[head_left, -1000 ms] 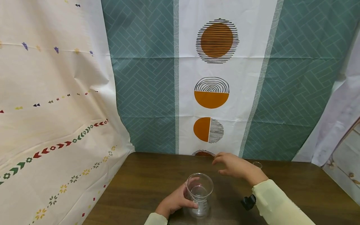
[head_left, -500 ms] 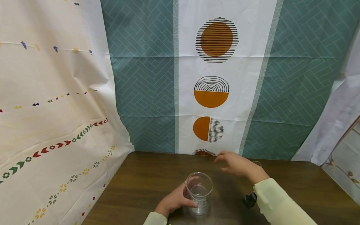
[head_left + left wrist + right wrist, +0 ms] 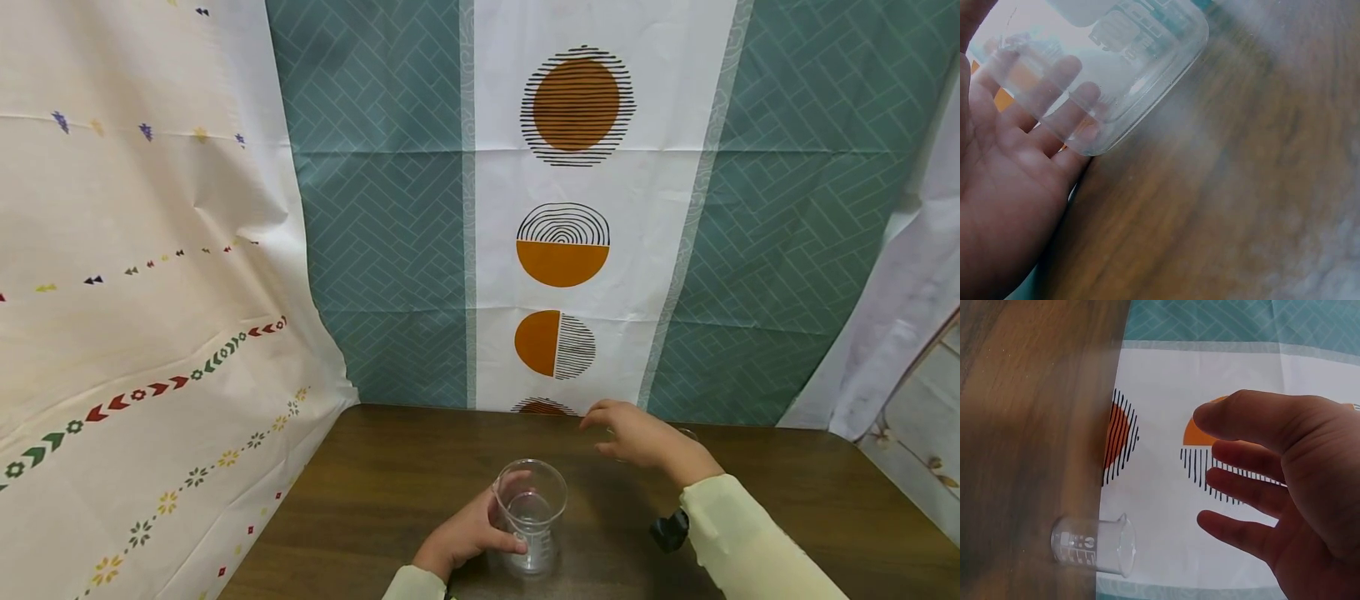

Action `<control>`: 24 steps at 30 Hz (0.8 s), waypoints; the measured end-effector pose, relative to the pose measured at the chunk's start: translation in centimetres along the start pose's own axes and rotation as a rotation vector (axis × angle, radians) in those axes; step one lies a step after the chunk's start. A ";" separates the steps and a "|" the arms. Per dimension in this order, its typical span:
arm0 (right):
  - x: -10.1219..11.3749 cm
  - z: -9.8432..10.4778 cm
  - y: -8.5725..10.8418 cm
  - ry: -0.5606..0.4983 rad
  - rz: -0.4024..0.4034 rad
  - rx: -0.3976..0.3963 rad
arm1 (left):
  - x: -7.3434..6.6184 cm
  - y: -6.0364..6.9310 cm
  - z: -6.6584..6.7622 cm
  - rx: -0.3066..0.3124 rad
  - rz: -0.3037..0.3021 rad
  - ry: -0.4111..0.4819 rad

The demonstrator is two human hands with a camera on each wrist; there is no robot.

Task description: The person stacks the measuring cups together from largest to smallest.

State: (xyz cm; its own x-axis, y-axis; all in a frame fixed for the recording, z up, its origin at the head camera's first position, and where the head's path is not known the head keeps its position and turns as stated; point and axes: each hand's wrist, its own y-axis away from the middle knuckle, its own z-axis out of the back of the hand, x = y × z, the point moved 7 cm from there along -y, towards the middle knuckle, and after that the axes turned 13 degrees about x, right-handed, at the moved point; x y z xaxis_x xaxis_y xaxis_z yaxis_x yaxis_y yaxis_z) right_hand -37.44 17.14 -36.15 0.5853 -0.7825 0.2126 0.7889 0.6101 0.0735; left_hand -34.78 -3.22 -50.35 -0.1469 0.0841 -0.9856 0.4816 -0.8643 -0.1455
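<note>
A large clear beaker (image 3: 538, 552) stands upright on the brown table, its wide mouth up. My left hand (image 3: 463, 530) grips it from the left, thumb in front and fingers round the far side. In the left wrist view those fingers show through the clear wall of the beaker (image 3: 1147, 75). My right hand (image 3: 637, 435) hovers over the back of the table, fingers bent loosely and holding nothing. Beyond it, a smaller clear beaker (image 3: 687, 433) is mostly hidden by the hand and wrist; the right wrist view shows this marked beaker (image 3: 1079, 547) apart from the fingers (image 3: 1235, 531).
The wooden table (image 3: 405, 450) ends at the back against a teal and white cloth (image 3: 390, 250) with orange circles. A cream patterned cloth (image 3: 150, 333) hangs along the left side, and a pale one (image 3: 892, 333) hangs at the right.
My right hand has drifted slightly to the right, covering more of the small beaker in the head view. The left hand and the large beaker have stayed in place.
</note>
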 end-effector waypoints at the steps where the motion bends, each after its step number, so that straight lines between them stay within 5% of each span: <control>1: -0.1 -0.1 0.0 -0.003 -0.010 0.000 | 0.0 0.0 0.0 0.001 0.001 0.002; 24: -2.3 0.0 0.1 -0.039 -0.064 -0.015 | 0.1 -0.1 0.1 0.000 0.002 -0.030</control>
State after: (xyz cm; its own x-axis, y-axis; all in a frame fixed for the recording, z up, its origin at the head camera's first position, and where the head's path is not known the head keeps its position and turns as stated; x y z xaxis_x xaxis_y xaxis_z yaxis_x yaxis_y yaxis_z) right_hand -38.70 19.01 -36.63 0.5257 -0.8145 0.2455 0.8276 0.5565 0.0740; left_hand -34.94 -3.19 -50.46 -0.1711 0.0672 -0.9830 0.4817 -0.8646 -0.1430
